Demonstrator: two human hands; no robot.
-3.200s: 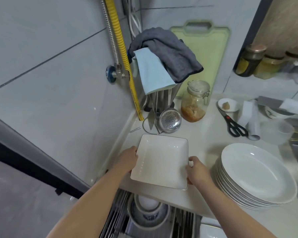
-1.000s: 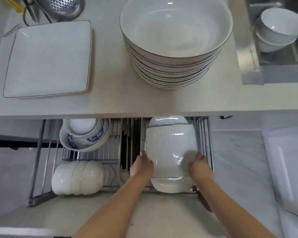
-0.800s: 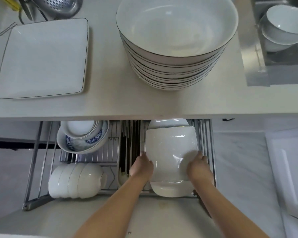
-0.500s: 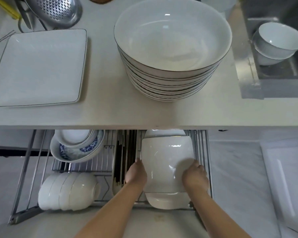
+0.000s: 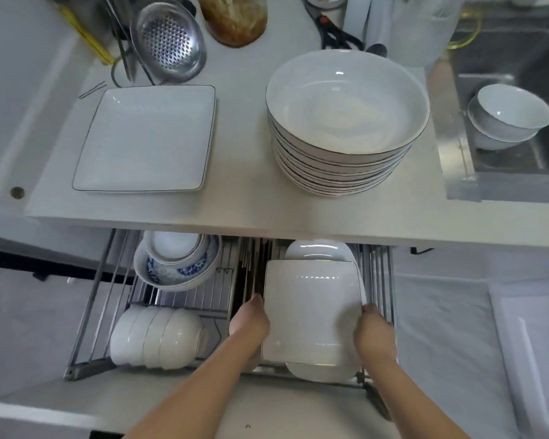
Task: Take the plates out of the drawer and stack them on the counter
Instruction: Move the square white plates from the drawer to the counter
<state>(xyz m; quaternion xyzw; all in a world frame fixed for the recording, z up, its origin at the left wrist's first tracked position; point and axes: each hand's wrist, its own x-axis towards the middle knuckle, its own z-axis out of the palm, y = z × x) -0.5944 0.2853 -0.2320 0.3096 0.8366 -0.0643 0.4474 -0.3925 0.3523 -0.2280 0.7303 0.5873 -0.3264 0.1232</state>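
A white square plate (image 5: 311,312) with a thin dark rim is held above the open wire drawer (image 5: 86,315), over round white plates (image 5: 320,372) that stay in the rack. My left hand (image 5: 251,321) grips its left edge and my right hand (image 5: 373,331) grips its right edge. On the counter (image 5: 241,204), another white square plate (image 5: 146,137) lies flat at the left. A stack of several round deep plates (image 5: 346,122) stands to its right.
The drawer's left half holds a blue-patterned bowl with smaller bowls (image 5: 178,261) and a row of white bowls (image 5: 159,340) on their sides. A metal strainer (image 5: 168,42), a jar (image 5: 235,17) and scissors (image 5: 333,30) sit at the counter's back. Two bowls (image 5: 507,115) sit in the sink at right.
Both hands have lifted the square plate a little higher out of the drawer rack. Before that, the first square plate was set down on the counter at the left.
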